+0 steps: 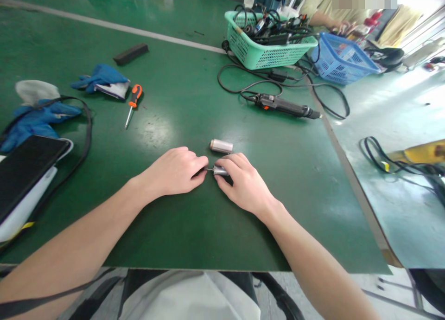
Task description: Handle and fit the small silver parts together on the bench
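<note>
My right hand (pixel 243 178) grips a small silver metal cylinder (pixel 220 170) between thumb and fingers, low over the green table. From the cylinder's left end a thin shaft (pixel 210 169) sticks out toward my left hand (pixel 181 170). The left thumb and forefinger are pinched together at the shaft's far end, which they hide. Just beyond the right fingertips, a second silver cylinder (pixel 222 146) with a brass-coloured left end lies on its side. Neither hand touches that one.
Ahead lie a black electric screwdriver (pixel 283 105) with its cable, a green basket (pixel 274 55) of tools and a blue basket (pixel 344 60). An orange-handled screwdriver (pixel 134 102), blue gloves (pixel 102 81), a dark bar (pixel 131 54) and a phone (pixel 31 167) are leftward. A person sits at far right.
</note>
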Motion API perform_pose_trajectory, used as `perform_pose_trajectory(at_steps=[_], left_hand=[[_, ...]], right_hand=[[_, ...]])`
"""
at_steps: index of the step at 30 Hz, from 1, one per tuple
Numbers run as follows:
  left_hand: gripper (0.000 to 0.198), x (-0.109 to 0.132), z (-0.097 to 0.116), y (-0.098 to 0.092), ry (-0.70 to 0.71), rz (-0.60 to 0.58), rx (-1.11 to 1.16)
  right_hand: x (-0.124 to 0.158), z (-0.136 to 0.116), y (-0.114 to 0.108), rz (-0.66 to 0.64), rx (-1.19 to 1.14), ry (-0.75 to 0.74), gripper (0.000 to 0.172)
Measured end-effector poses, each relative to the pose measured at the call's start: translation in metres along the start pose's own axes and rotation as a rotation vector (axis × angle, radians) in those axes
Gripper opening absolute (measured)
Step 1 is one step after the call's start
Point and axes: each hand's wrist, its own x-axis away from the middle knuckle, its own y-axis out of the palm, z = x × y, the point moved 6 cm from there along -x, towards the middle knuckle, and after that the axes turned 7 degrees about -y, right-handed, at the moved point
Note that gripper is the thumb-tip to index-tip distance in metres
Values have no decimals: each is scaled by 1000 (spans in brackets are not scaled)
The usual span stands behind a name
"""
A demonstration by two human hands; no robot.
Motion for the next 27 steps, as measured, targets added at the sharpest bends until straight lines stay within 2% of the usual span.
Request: perform_pose_trajectory(at_steps=[5,9,13,17,20,25,27], left_hand=[[26,1,0,2,20,26,-9],[32,1,2,5,52,59,-23],[31,-1,0,4,7,71,-2],[34,-2,-2,4,-18,61,-4],[37,-2,-1,3,-7,55,-3],[34,-2,0,2,-3,62,23],[34,-1,1,2,4,75,30]], right_hand=[[0,-2,-1,-8,24,-14,21],[0,-7,-2,-100,98,-67,28],[0,-15,-3,-184,213,-126,33],[0,-8,-10,-243,311,-76,32],[6,27,-29,-238,409,84,32],[41,131,-82,-88,609,550,40],[57,162,-96,-23,638,682,43]])
